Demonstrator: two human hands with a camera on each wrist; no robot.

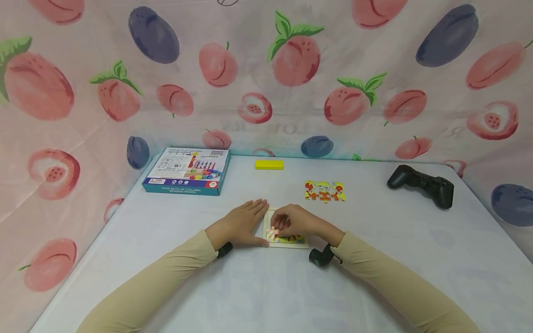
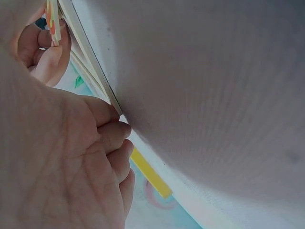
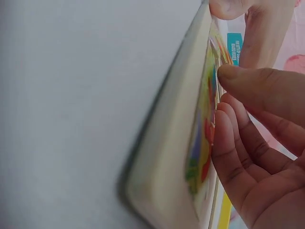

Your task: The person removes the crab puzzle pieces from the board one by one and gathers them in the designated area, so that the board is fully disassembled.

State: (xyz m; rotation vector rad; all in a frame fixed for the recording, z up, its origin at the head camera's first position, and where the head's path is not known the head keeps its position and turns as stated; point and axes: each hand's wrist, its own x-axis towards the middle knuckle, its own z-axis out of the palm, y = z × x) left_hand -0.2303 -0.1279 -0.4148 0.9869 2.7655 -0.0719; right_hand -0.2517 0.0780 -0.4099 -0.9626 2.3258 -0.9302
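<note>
A small puzzle board (image 1: 287,245) with a pale frame lies in front of me, colourful pieces (image 1: 293,239) filling its lower part. My left hand (image 1: 243,223) lies at the board's left edge, fingers stretched out and thumb at the lower left corner. Over the board, my right hand (image 1: 293,219) pinches a puzzle piece (image 1: 273,232) between thumb and fingers. In the left wrist view that piece (image 2: 53,24) stands tilted above the board. The right wrist view shows the right thumb (image 3: 233,78) close over the board's printed surface; the fingers partly hide the board.
Several loose puzzle pieces (image 1: 325,191) lie together beyond the board to the right. A yellow block (image 1: 269,164) stands near the table's back edge. At the back left is a flat toy box (image 1: 187,171); a black game controller (image 1: 420,185) lies at the right.
</note>
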